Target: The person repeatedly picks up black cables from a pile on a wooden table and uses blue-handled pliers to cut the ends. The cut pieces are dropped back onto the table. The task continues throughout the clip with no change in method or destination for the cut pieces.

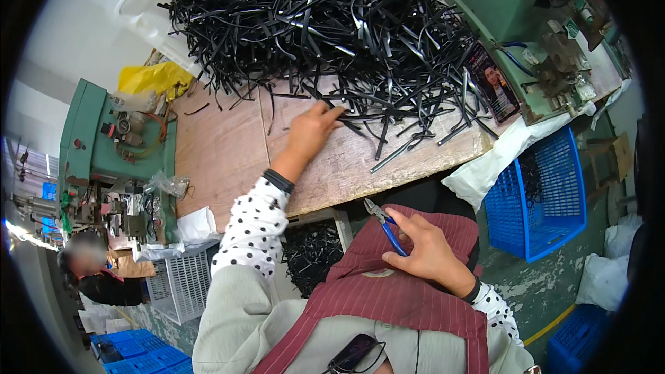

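A large heap of thin black strips covers the far part of the wooden table; some have a silvery shine. At the heap's near edge, my left hand reaches in with thumb and fingers closed on a black strip. The strip's far end is lost among the others. Over my lap, just off the table's front edge, my right hand is wrapped round blue-handled pliers. Their metal jaws point up toward the table, apart from the strips.
Green machines stand at the left and right of the table. A blue crate holding black strips sits on the floor at right. More strips lie below the table. A co-worker is at the far left, beside a white crate.
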Demonstrator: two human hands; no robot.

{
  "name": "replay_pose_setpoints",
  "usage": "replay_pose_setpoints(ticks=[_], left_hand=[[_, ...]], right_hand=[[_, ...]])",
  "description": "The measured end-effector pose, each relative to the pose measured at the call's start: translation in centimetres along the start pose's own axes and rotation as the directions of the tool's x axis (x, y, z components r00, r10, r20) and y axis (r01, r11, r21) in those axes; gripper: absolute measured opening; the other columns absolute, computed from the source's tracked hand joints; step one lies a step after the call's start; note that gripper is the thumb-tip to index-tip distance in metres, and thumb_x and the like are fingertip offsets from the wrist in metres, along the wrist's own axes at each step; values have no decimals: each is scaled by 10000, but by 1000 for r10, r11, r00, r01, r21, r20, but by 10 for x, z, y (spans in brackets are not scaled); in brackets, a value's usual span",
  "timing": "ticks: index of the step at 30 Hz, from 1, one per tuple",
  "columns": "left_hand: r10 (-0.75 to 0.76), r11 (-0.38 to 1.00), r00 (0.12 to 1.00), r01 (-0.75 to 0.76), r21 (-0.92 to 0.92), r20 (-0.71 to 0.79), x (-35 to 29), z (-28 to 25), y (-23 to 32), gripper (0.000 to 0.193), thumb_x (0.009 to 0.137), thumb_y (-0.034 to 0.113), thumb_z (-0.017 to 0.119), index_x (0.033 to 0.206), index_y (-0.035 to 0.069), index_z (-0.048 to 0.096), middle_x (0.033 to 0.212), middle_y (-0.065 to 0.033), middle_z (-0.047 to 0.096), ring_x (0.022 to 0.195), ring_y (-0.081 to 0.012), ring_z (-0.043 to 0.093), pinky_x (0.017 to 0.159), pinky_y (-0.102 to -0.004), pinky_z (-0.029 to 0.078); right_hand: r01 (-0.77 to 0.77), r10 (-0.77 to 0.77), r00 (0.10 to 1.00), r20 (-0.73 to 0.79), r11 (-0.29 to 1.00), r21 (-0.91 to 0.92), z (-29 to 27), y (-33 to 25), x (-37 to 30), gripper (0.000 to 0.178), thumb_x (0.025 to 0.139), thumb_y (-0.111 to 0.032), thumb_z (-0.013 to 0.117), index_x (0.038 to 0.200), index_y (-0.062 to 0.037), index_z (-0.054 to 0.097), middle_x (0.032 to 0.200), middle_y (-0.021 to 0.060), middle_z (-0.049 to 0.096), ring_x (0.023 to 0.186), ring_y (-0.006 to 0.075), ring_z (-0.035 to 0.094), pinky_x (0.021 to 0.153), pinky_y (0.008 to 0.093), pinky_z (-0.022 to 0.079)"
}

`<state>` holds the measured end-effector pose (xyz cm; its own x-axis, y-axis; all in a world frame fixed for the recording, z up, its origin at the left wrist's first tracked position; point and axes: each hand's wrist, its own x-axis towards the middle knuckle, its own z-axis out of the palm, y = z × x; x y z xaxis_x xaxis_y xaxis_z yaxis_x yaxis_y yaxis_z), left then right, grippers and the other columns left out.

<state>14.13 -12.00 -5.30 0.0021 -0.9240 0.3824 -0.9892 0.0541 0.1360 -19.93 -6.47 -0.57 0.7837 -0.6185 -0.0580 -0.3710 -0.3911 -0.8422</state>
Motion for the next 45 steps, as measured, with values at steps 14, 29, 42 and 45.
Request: replay_pose_setpoints(ticks=[14, 29, 42, 45], left_hand=[[-102, 968, 969, 150, 203, -226, -24, -31, 68, 262, 747, 125, 731, 1009, 131, 723, 1090, -60, 606, 898, -255, 585, 697, -362, 487], [-280, -498, 779, 382, -779, 561, -46, -63, 97, 281, 1044, 348, 455, 1110, 86, 531, 693, 5, 495, 466, -30, 260, 418, -178, 237], [-131, -596, 851, 342, -727, 508, -59, -71, 107, 366, 1066, 414, 328, 936, 104, 472, 607, 41, 348, 460, -36, 244, 390, -184, 209], [-59, -639, 859, 359, -680, 508, -59, -68, 103, 366, 1066, 409, 327, 922, 103, 467, 596, 39, 338, 454, -41, 240, 386, -191, 206]], right_hand=[[3, -2, 1000, -24, 1000, 24, 6, 13, 4, 824, 692, -336, 810, 1424, -163, 474, 909, 137, 586, 799, 308, 647, 708, 424, 539], [112, -147, 963, -226, 981, -157, -3, 1, 14, 835, 635, -233, 826, 1393, -112, 496, 901, 111, 528, 762, 283, 573, 647, 384, 498], [227, -321, 935, -153, 870, -438, -4, -26, 21, 799, 626, -203, 801, 1372, -120, 528, 964, 125, 528, 798, 281, 542, 631, 382, 468], [228, -323, 936, -142, 862, -453, -4, -29, 20, 786, 637, -189, 794, 1373, -118, 527, 948, 120, 518, 794, 277, 540, 622, 379, 467]])
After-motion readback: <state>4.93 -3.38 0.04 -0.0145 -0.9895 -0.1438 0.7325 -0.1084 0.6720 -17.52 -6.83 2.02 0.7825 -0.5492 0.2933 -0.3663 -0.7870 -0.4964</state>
